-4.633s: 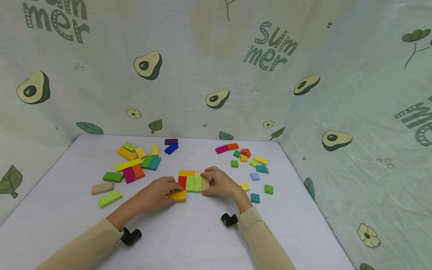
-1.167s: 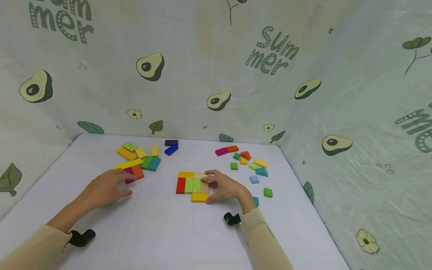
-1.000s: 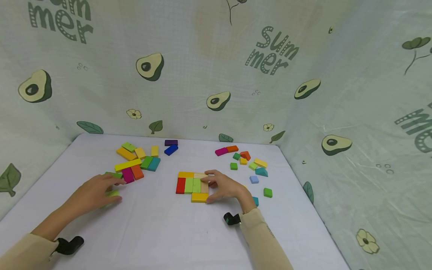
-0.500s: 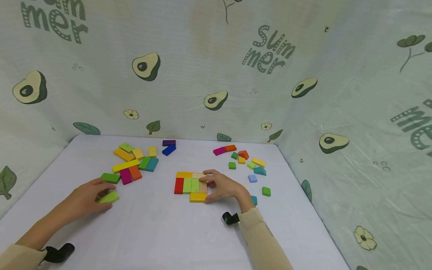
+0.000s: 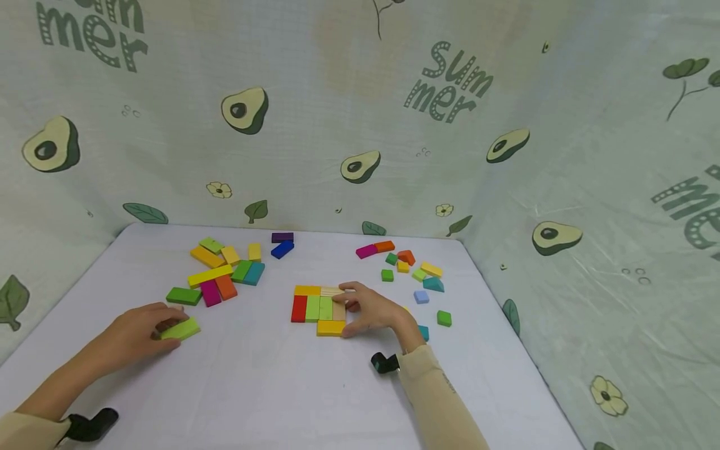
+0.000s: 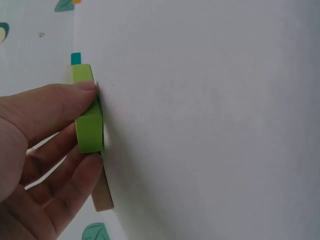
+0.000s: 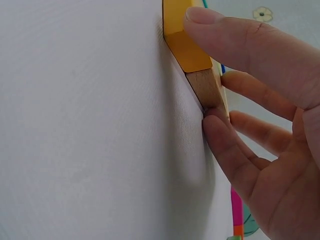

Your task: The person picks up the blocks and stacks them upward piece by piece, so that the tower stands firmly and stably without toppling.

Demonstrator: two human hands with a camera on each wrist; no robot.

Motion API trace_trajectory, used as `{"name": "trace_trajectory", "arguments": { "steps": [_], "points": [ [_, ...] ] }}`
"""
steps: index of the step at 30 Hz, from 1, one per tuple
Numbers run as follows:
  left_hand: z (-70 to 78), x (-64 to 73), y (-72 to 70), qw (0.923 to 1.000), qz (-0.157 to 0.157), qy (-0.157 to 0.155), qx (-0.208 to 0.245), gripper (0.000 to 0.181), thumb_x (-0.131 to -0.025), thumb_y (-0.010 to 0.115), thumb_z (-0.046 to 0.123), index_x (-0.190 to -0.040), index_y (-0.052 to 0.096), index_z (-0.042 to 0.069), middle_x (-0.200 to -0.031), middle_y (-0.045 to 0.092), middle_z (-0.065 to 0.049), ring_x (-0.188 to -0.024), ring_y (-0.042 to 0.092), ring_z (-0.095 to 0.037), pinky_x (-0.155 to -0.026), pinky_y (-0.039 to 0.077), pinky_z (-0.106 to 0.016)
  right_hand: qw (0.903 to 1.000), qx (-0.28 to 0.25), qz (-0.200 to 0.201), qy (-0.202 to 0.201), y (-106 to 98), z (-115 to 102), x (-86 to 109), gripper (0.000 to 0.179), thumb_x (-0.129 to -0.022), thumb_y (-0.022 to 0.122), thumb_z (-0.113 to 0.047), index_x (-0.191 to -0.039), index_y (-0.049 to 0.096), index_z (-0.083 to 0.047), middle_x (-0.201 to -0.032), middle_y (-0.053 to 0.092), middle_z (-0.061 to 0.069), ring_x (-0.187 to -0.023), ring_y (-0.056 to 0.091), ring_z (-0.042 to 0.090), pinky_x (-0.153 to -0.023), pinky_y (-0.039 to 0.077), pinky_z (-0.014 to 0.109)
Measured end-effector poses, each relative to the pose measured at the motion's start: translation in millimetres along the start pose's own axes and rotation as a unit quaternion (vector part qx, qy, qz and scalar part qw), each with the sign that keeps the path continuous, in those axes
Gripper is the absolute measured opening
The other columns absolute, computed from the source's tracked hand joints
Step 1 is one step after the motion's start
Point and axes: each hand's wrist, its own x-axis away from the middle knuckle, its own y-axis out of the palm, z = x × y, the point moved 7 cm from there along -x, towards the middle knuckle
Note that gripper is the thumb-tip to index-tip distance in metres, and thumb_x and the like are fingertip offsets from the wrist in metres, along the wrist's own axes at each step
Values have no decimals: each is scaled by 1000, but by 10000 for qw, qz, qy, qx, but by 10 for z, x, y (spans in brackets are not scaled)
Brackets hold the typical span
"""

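My left hand point(image 5: 130, 332) pinches a light green block point(image 5: 187, 328) at the left of the table. In the left wrist view the thumb lies on this green block point(image 6: 90, 134), and a plain wood block point(image 6: 103, 192) shows behind it. At mid-table lies a flat group of blocks: a red one point(image 5: 299, 309), two light green ones point(image 5: 312, 309), a yellow one at the back point(image 5: 307, 290), and others. My right hand point(image 5: 375, 310) holds the group's right side. Its thumb is on the front yellow block point(image 7: 187, 50), with fingers against a plain wood block point(image 7: 206, 87).
Several colored blocks lie at the back left, among them a green point(image 5: 184, 296), a magenta point(image 5: 210, 292) and a long yellow one point(image 5: 210, 275). Blue point(image 5: 282, 249) and purple point(image 5: 282, 237) blocks lie at the back. Small pieces, such as a green cube point(image 5: 444, 319), are scattered right.
My left hand let go of the yellow block, now at the group's front right, and moved left to grip the light green block. The right hand has stayed at the group.
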Motion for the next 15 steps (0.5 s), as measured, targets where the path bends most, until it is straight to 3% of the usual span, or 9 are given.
{"name": "trace_trajectory", "arguments": {
  "steps": [8,15],
  "points": [
    [248,-196,50,9997,-106,115,196,43,-79,95,23,-118,77,13,-99,68,8,-91,63,-13,-75,61,-33,10000,62,-3,-22,5,-3,-7,73,-86,92,-30,-151,61,-25,-168,36,-3,-125,58,15,-110,51,39],
    [682,-486,149,9981,-202,475,336,40,-83,93,21,-118,76,18,-105,71,8,-95,65,-14,-81,62,-37,10000,64,6,20,1,3,-11,74,-85,92,-30,-152,60,-25,-164,42,-2,-124,58,14,-110,52,38]
  ]
}}
